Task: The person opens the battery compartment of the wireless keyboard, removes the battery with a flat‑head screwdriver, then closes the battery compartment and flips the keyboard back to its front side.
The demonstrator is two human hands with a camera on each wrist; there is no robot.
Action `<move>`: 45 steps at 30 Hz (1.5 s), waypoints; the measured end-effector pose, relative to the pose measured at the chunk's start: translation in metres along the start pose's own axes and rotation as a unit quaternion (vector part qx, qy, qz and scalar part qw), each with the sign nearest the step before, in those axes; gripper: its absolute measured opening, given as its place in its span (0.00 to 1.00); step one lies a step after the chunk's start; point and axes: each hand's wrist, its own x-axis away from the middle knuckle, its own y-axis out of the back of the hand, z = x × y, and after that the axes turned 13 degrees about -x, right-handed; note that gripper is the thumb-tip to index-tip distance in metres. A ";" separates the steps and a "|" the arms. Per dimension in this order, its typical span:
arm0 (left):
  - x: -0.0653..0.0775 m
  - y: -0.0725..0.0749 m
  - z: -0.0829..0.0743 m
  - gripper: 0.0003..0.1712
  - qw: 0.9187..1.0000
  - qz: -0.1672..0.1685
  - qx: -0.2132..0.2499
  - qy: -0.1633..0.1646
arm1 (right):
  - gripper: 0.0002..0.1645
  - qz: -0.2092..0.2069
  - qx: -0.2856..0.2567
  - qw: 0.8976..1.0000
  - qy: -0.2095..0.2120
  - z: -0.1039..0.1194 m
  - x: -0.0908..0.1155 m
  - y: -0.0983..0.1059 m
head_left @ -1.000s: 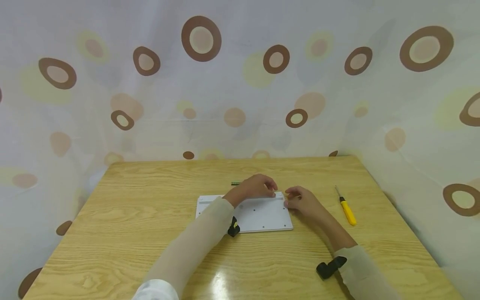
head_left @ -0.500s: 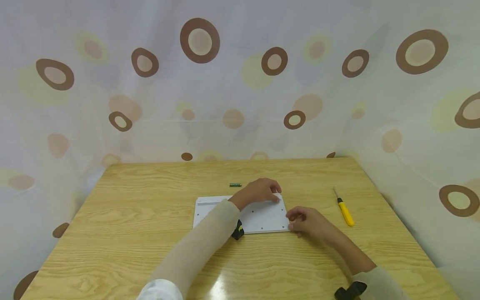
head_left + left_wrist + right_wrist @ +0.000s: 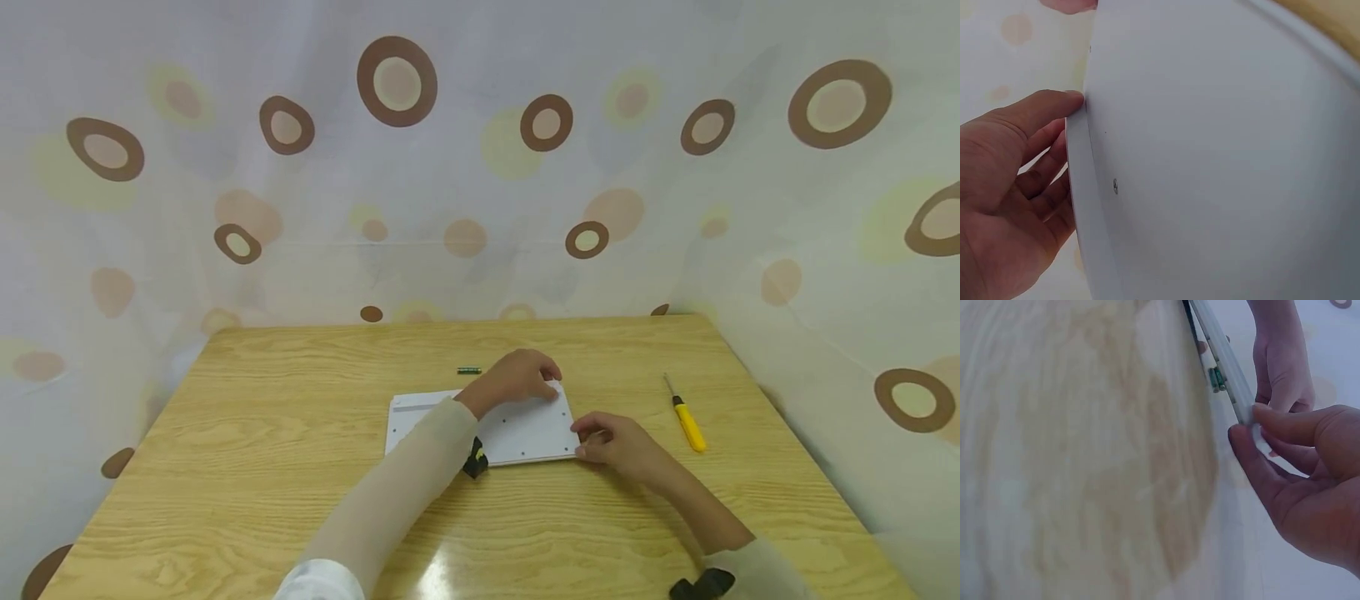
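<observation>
A flat white keyboard (image 3: pixel 517 433) lies underside up in the head view, with small screws in its back and a raised strip along its far edge. My left hand (image 3: pixel 517 375) reaches across it and grips the far edge near the right corner. In the left wrist view the thumb (image 3: pixel 1054 106) lies on that edge, the other fingers behind it. My right hand (image 3: pixel 618 446) pinches the near right corner. In the right wrist view the keyboard (image 3: pixel 1229 369) shows edge-on between thumb and fingers, its right end tilted up. My left forearm hides part of the keyboard.
Green batteries (image 3: pixel 1216 380) lie on the wooden table (image 3: pixel 300 500) beyond the keyboard; in the head view the green batteries (image 3: pixel 469 371) sit just past its far edge. A yellow-handled screwdriver (image 3: pixel 688 425) lies to the right. A patterned cloth (image 3: pixel 465 167) hangs behind.
My right hand has slid nearer along the right edge to the near corner and pinches it. My left hand has taken hold of the far edge, and the right end has risen slightly.
</observation>
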 end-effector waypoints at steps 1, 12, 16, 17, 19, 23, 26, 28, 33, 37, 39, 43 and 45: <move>0.000 0.003 0.001 0.16 1.000 -0.006 0.002 -0.002 | 0.23 -0.004 -0.013 1.000 0.002 0.002 0.002 0.001; 0.016 0.066 -0.007 0.16 0.989 -0.115 0.093 0.000 | 0.30 -0.094 -0.069 0.990 0.074 0.058 0.021 0.007; 0.026 0.086 -0.013 0.17 0.979 -0.152 0.138 -0.002 | 0.26 -0.135 -0.039 0.982 0.123 0.086 0.031 0.007; 0.028 0.090 -0.015 0.17 0.975 -0.159 0.152 -0.003 | 0.24 -0.145 -0.032 0.979 0.137 0.092 0.033 0.007; 0.033 0.097 -0.017 0.17 0.969 -0.168 0.178 -0.004 | 0.22 -0.160 -0.024 0.973 0.162 0.103 0.036 0.007; 0.041 0.110 -0.021 0.17 0.958 -0.179 0.226 -0.004 | 0.20 -0.172 -0.018 0.963 0.205 0.121 0.038 0.006; 0.047 0.117 -0.022 0.17 0.949 -0.193 0.249 -0.014 | 0.19 -0.175 -0.014 0.958 0.227 0.133 0.039 0.006; 0.051 0.120 -0.023 0.17 0.942 -0.207 0.264 -0.031 | 0.19 -0.178 -0.009 0.954 0.240 0.142 0.041 0.004; 0.058 0.124 -0.023 0.18 0.920 -0.239 0.303 -0.068 | 0.17 -0.175 0.005 0.946 0.273 0.161 0.043 0.001; 0.061 0.125 -0.020 0.17 0.907 -0.254 0.327 -0.080 | 0.15 -0.161 0.008 0.941 0.298 0.172 0.040 0.000; 0.062 0.125 -0.018 0.17 0.902 -0.258 0.338 -0.082 | 0.14 -0.152 0.006 0.940 0.305 0.175 0.038 0.000; 0.065 0.125 -0.014 0.17 0.898 -0.261 0.343 -0.085 | 0.13 -0.139 -0.002 0.940 0.310 0.178 0.033 -0.003; 0.068 0.125 -0.014 0.17 0.900 -0.263 0.338 -0.082 | 0.13 -0.136 -0.008 0.941 0.311 0.178 0.032 -0.005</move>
